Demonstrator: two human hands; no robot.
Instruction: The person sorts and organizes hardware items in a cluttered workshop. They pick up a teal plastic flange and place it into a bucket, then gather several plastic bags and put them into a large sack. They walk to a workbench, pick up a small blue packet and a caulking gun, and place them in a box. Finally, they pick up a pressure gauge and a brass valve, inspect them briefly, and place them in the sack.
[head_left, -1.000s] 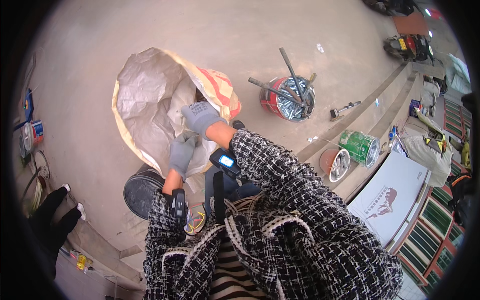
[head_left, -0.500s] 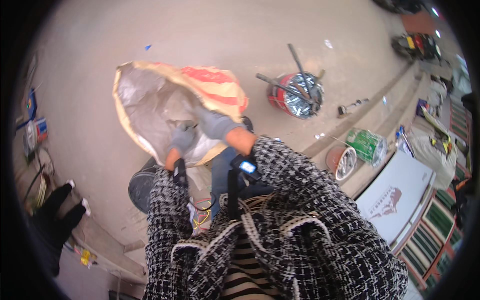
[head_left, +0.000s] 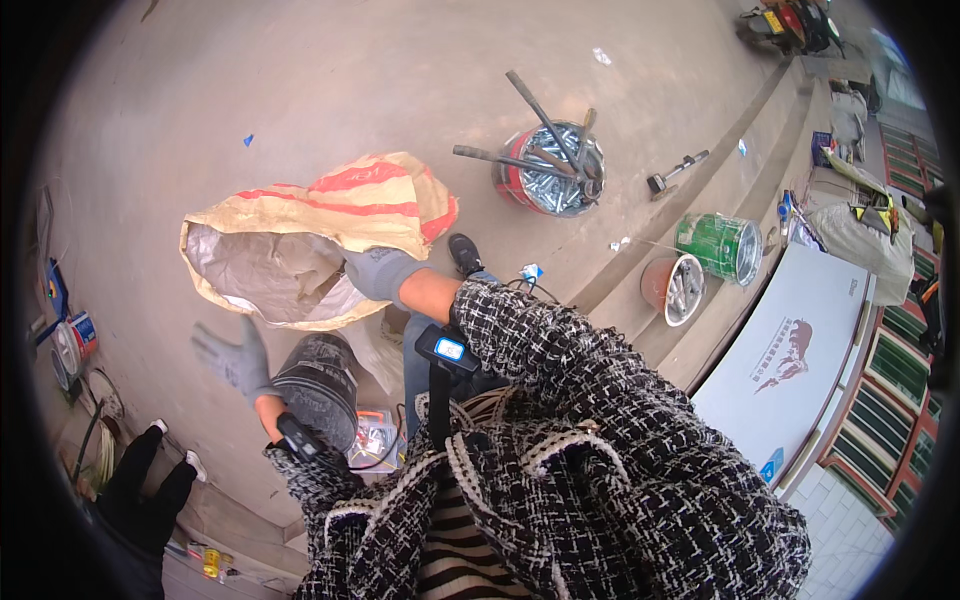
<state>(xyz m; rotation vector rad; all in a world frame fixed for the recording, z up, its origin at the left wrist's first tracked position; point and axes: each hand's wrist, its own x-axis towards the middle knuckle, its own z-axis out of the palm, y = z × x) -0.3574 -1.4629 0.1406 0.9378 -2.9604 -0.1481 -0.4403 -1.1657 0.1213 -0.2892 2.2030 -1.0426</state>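
A cream paper sack (head_left: 370, 205) with red bands and a grey lining lies with its mouth facing me. My right hand (head_left: 375, 270), in a grey glove, is at the sack's mouth; its fingertips disappear inside and their grip is hidden. My gloved left hand (head_left: 228, 355) is outside the sack at the lower left, fingers spread and empty, slightly blurred, beside a black bucket (head_left: 315, 395). My own dark shoe (head_left: 466, 255) shows right of the sack.
A red bucket (head_left: 515, 180) of metal fittings and long tools stands right of the sack. Steps (head_left: 745, 140) hold a green bucket (head_left: 705, 232) and a small tub (head_left: 660, 280). A white signboard (head_left: 760, 400) lies right. A person's black-clad legs (head_left: 130, 480) show lower left.
My left hand has left the sack and moved down-left, its fingers opening. The sack's mouth has flattened and lowered. My right hand remains at the opening.
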